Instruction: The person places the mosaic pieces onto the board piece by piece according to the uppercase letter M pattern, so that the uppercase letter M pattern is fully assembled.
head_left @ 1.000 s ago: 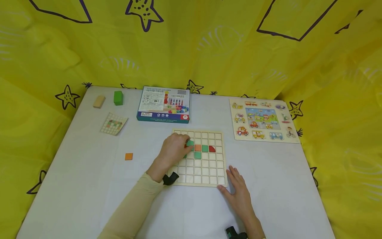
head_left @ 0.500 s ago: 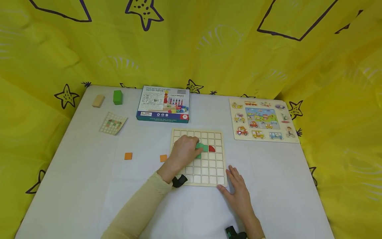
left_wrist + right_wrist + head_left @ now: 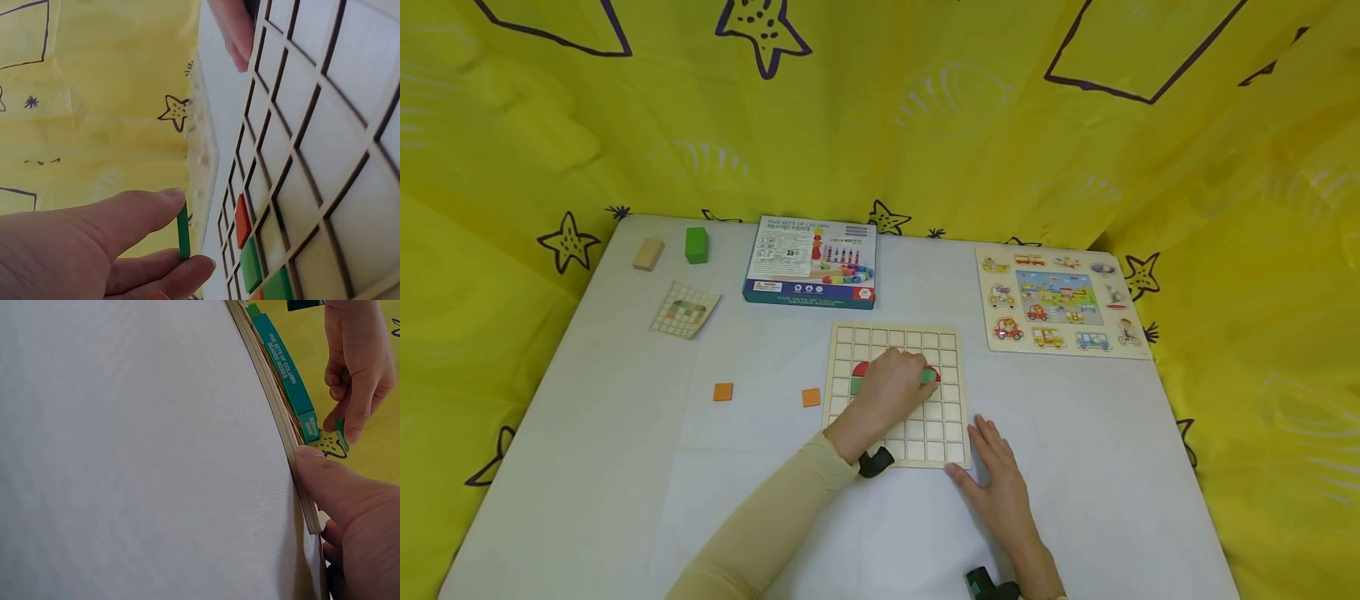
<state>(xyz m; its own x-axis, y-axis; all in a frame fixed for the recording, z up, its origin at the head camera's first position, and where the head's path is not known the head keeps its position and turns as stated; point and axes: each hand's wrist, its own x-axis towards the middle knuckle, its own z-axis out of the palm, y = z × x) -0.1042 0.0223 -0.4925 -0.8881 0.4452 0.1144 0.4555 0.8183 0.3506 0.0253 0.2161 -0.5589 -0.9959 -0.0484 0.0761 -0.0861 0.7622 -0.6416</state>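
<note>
My left hand (image 3: 891,387) pinches a thin green square tile (image 3: 183,234) between thumb and fingertips, above a wooden grid board (image 3: 951,417). In the head view, a red round-edged tile (image 3: 860,368) and a green tile (image 3: 855,387) lie in the grid left of that hand. Another red tile (image 3: 242,222) sits in a cell beside green tiles (image 3: 251,265) in the left wrist view. My hand hides the middle of the pattern from above. My right hand (image 3: 1000,483) rests at the board's near right corner, thumb on the front edge and fingers extended along the right side.
Two orange tiles (image 3: 722,392) lie on the table left of the board. Behind them are a pattern card (image 3: 685,310), a wooden block (image 3: 647,253) and a green block (image 3: 697,245). A flat box (image 3: 811,262) stands at the back, a picture puzzle (image 3: 1063,302) at the right.
My left hand has moved rightward across the board with the green tile, uncovering the red and green tiles at the left and an orange tile beside the board. The right hand stays put.
</note>
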